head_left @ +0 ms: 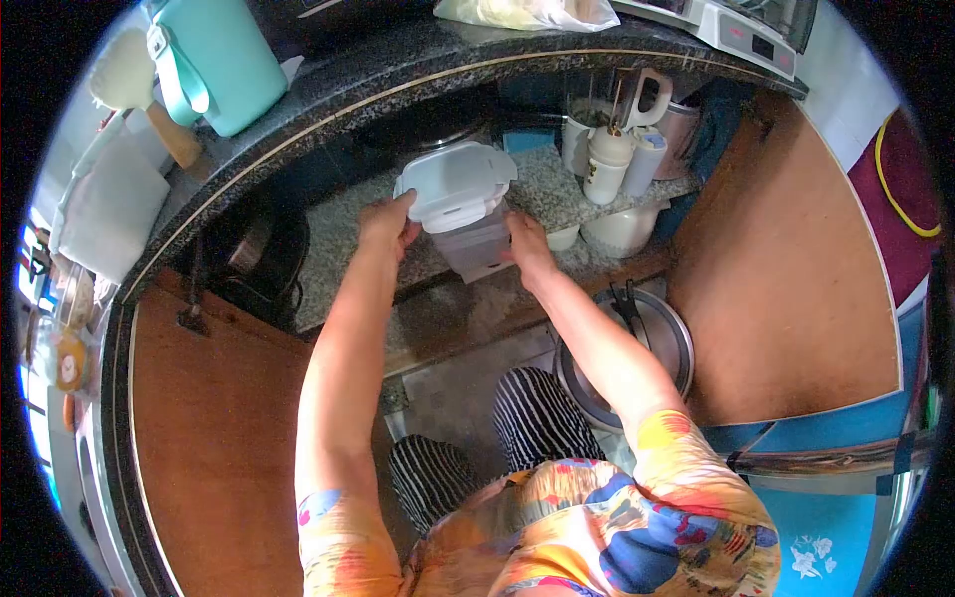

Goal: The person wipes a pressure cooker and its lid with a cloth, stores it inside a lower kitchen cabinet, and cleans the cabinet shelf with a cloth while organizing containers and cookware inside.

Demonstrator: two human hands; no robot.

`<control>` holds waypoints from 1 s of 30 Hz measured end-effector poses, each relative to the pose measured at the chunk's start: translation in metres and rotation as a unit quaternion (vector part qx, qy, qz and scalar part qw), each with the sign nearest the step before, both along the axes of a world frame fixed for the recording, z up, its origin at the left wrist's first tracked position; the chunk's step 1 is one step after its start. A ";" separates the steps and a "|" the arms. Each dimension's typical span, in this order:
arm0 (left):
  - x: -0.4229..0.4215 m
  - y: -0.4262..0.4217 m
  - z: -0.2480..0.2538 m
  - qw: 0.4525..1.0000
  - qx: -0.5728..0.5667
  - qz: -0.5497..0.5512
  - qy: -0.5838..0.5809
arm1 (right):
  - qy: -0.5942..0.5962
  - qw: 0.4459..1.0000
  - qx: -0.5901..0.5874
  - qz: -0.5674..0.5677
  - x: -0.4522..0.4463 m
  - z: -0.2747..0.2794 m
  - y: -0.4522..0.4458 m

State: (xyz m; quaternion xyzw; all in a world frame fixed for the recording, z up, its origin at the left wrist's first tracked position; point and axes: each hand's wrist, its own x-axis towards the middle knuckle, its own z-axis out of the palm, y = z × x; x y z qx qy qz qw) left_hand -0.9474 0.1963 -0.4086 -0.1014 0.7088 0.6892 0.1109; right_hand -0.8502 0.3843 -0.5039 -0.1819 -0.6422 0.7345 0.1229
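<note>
- Presently, the lidded container (476, 244) is between both hands, over the front of the stone shelf (338, 219); contact beneath cannot be confirmed.
- Grip: left hand (386, 227) partly closed at the left edge of the lid (453, 184), right hand (529, 244) partly closed against the right wall; hidden fingertips not assessed.
- Latch security unclear; weight is better borne by the body than the lid.
- White bottle (607, 167) and white bowl (622, 231) near the right hand; level handling, clear of the bench (388, 55) edge, advised.
</note>
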 end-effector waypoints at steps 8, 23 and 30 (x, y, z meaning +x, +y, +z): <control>0.002 0.016 -0.012 0.999 -0.019 0.009 0.048 | 0.148 0.988 -0.050 0.011 -0.001 0.040 -0.002; 0.004 0.014 0.049 0.997 0.052 -0.033 0.048 | 0.206 0.975 -0.078 0.031 0.007 0.121 0.000; 0.025 -0.012 0.095 0.998 0.024 -0.030 0.040 | 0.240 0.969 0.025 0.060 0.019 0.151 -0.018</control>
